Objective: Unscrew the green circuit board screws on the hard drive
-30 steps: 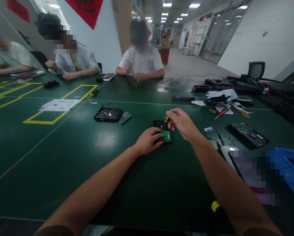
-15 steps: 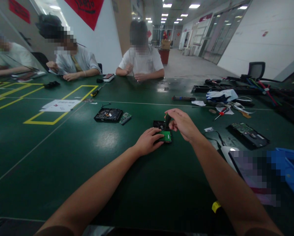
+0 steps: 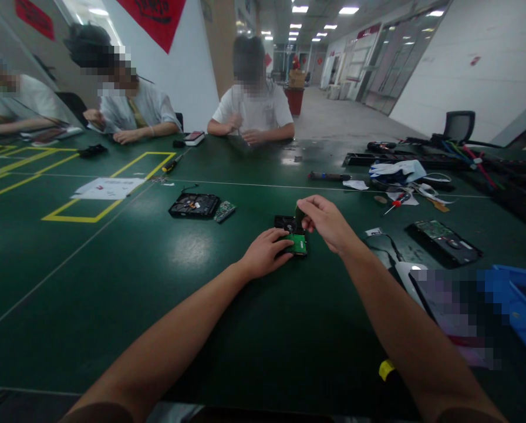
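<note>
In front of me lies a hard drive (image 3: 285, 221), dark with a green circuit board (image 3: 299, 244) on its near part. My left hand (image 3: 266, 252) holds it from the left side, fingers over the board and thumb along the near edge. Above the drive, my right hand (image 3: 323, 218) is closed around the dark handle of a screwdriver (image 3: 299, 217). The tool stands roughly upright, its lower end at the drive. Its exact contact point is too small to make out.
To the left lie an opened drive casing (image 3: 194, 205) and a loose circuit board (image 3: 225, 211). Another hard drive (image 3: 443, 242), a red-tipped screwdriver (image 3: 396, 203), gloves (image 3: 397, 171) and a blue bin (image 3: 525, 311) are on the right. Several people sit across the table.
My right fingers have shifted on the screwdriver handle, the index finger curling in from its raised position over the top. The left hand and the drive stay in place.
</note>
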The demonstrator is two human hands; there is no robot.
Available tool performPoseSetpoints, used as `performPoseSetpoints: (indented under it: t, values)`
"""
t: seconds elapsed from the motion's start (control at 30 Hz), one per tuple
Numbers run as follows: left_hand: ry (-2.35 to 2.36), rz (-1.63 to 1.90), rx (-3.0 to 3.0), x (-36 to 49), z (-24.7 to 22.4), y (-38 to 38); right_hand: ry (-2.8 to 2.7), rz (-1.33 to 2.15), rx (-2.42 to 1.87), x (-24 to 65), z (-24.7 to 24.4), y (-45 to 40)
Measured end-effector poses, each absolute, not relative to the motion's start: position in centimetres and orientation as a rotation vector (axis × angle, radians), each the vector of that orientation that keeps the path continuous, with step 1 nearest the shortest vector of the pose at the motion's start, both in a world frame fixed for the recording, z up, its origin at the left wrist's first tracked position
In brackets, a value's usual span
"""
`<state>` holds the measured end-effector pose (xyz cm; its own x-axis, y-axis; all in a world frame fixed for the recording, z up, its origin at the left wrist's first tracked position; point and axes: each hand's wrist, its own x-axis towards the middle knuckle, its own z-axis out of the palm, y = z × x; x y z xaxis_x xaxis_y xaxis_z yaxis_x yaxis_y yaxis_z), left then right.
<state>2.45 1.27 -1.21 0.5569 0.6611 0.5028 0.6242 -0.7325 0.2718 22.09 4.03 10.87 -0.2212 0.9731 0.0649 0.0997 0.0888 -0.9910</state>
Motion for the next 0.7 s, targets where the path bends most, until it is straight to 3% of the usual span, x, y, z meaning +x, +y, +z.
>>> performPoseSetpoints:
  t: [0.7]
  values:
    - [1.106,0.953,2.700,2.53,-1.13,1.27,-1.527,1.264,-1.083,22.10,11.29,3.83]
